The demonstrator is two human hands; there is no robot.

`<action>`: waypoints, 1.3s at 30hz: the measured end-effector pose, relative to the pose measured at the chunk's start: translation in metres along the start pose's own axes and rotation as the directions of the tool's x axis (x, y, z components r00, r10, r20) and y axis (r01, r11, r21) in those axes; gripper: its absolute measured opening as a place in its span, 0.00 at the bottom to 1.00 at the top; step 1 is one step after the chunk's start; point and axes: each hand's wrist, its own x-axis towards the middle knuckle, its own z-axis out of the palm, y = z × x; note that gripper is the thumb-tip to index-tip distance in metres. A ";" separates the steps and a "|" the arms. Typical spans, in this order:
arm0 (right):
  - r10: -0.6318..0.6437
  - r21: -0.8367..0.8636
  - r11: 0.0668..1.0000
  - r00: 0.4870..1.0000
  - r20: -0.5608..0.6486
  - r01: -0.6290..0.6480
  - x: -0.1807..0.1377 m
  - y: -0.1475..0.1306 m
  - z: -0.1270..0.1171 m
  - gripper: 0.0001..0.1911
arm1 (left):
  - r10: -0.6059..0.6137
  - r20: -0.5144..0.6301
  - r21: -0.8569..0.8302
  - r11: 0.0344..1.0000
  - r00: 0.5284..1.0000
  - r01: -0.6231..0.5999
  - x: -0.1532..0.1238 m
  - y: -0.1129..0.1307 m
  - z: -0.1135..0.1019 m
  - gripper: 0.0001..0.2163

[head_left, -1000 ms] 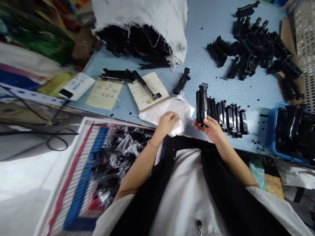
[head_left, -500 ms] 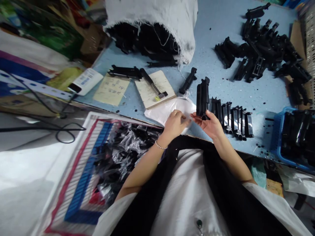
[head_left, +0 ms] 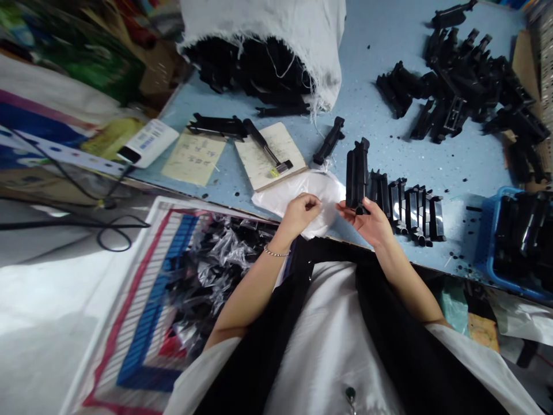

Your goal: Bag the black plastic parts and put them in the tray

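Observation:
My right hand (head_left: 369,222) holds a pair of long black plastic parts (head_left: 358,176) upright, with the thumb across their lower end. To its left, my left hand (head_left: 301,212) is closed in a pinch over a pile of thin clear-white plastic bags (head_left: 283,196). Whatever is between those fingertips, if anything, is too faint to make out. Just right of my right hand, several similar black parts (head_left: 417,210) stand in a row on the blue table (head_left: 375,34). A single black part (head_left: 329,140) lies beyond the bags.
A white woven sack (head_left: 263,20) spills black parts at the back. A heap of them (head_left: 466,86) lies back right. A blue basket (head_left: 486,230) of parts stands at right. A tool (head_left: 268,150) rests on a pad (head_left: 253,170). A crate (head_left: 129,357) with bagged parts is lower left.
My left hand has moved slightly left, away from my right hand, and its fingers have drawn together. My right hand still holds the black parts, almost unmoved.

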 end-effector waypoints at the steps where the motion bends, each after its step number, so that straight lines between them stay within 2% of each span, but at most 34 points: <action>1: 0.002 -0.001 1.000 1.000 0.009 -0.002 0.001 0.001 0.001 0.19 | -0.008 0.007 -0.017 1.000 1.000 0.008 -0.001 0.001 0.001 0.06; 6: -0.016 -0.026 1.000 1.000 0.008 0.016 0.008 0.008 0.002 0.17 | -0.037 -0.019 -0.020 0.999 0.999 0.036 -0.001 0.001 0.002 0.06; 10: 0.026 -0.009 1.000 1.000 0.013 -0.026 0.014 0.016 0.004 0.16 | -0.025 -0.017 0.032 0.999 1.000 0.026 -0.005 0.003 0.002 0.07; 14: 0.040 -0.005 0.999 0.999 0.026 -0.040 0.016 0.017 0.010 0.15 | 0.009 0.050 0.246 0.969 0.999 -0.021 -0.010 0.006 0.005 0.16; 15: 0.037 -0.007 0.999 0.999 0.027 -0.037 0.016 0.016 0.011 0.15 | 0.019 0.054 0.304 0.952 0.998 -0.035 -0.011 0.006 0.005 0.16; 17: 0.039 -0.005 0.999 0.999 0.034 -0.039 0.016 0.013 0.012 0.15 | 0.056 0.052 0.365 0.928 0.997 -0.071 -0.010 0.006 0.006 0.07; 18: 0.044 -0.001 0.999 0.998 0.042 -0.044 0.016 0.011 0.012 0.16 | 0.077 0.048 0.361 0.928 0.996 -0.089 -0.009 0.005 0.005 0.03; 21: 0.047 0.011 0.999 0.997 0.063 -0.048 0.015 0.008 0.010 0.17 | 0.107 0.034 0.224 0.968 0.994 -0.112 -0.004 0.001 0.001 0.11; 24: 0.042 0.016 0.999 0.997 0.067 -0.043 0.013 0.006 0.007 0.18 | 0.088 0.023 0.055 0.995 0.996 -0.089 -0.001 -0.004 -0.004 0.10; 27: 0.062 0.034 0.997 0.996 0.068 -0.064 0.007 0.003 0.009 0.17 | 0.030 -0.039 -0.024 0.999 0.999 -0.031 -0.001 -0.007 -0.004 0.11; 29: 0.097 0.060 0.993 0.992 0.086 -0.103 0.004 0.001 0.013 0.17 | 0.026 -0.073 -0.012 1.000 0.997 -0.027 0.000 -0.007 -0.001 0.12; 33: 0.139 0.082 0.985 0.984 0.114 -0.149 0.009 0.002 0.019 0.14 | 0.123 -0.022 0.064 0.991 0.992 -0.121 0.002 -0.005 0.000 0.04; 37: 0.079 0.048 0.996 0.996 -0.038 -0.077 0.024 0.015 0.012 0.10 | 0.093 -0.081 0.059 0.994 0.992 -0.089 -0.008 0.007 -0.018 0.04; 39: 0.059 0.035 0.998 0.993 -0.102 -0.055 0.030 0.022 0.008 0.11 | 0.170 -0.098 0.168 0.974 0.981 -0.152 -0.018 0.020 -0.030 0.04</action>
